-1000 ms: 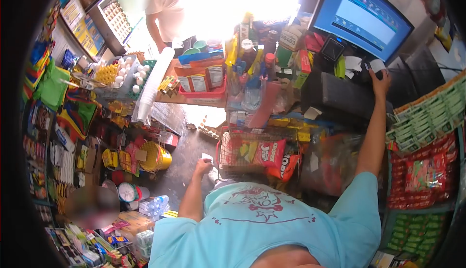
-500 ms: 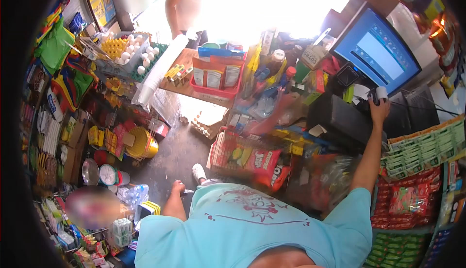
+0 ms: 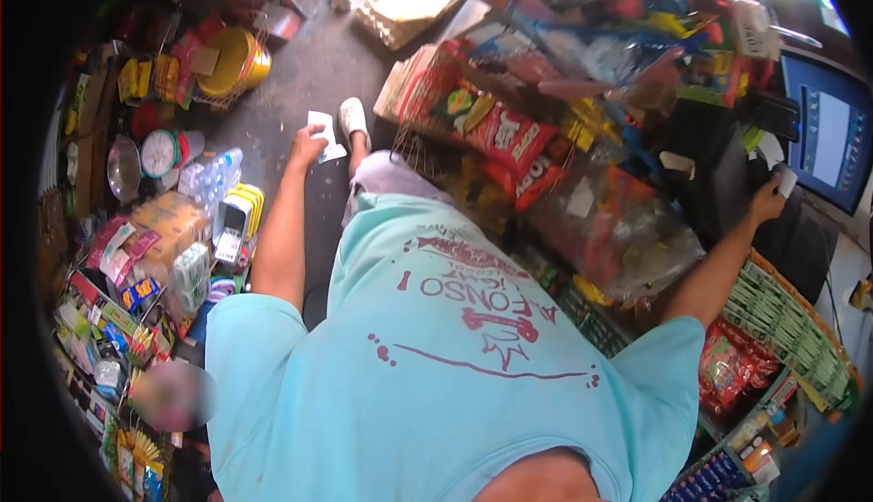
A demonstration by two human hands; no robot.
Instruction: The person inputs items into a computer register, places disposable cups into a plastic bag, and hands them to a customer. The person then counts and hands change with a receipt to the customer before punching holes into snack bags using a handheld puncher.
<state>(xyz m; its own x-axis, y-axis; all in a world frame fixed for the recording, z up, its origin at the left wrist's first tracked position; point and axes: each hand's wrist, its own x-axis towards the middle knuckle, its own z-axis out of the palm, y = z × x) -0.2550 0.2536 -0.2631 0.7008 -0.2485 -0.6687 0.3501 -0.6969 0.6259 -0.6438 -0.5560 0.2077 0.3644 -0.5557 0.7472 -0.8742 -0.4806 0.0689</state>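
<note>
My left hand (image 3: 309,145) is closed on a white slip of paper (image 3: 325,135) above the floor, to the left of my shoe (image 3: 353,120). On the far right, my right hand (image 3: 768,200) has its fingers closed round a small white object (image 3: 787,181), whose kind I cannot make out. That hand is just left of the lit monitor (image 3: 823,129), beside black equipment. Between my two hands stands a wire basket (image 3: 414,143) with a red snack bag (image 3: 505,134) in it.
Yellow round baskets (image 3: 238,61), a dial scale (image 3: 159,154) and bottles (image 3: 218,175) stand at left. Plastic-wrapped goods (image 3: 609,229) lie right of the basket. Green sachet strips (image 3: 791,311) hang at lower right. A floor strip (image 3: 282,93) runs at upper left.
The view has tilted down, and the person in the doorway has left it. My left hand now shows the paper more clearly. My right hand still reaches out beside the monitor.
</note>
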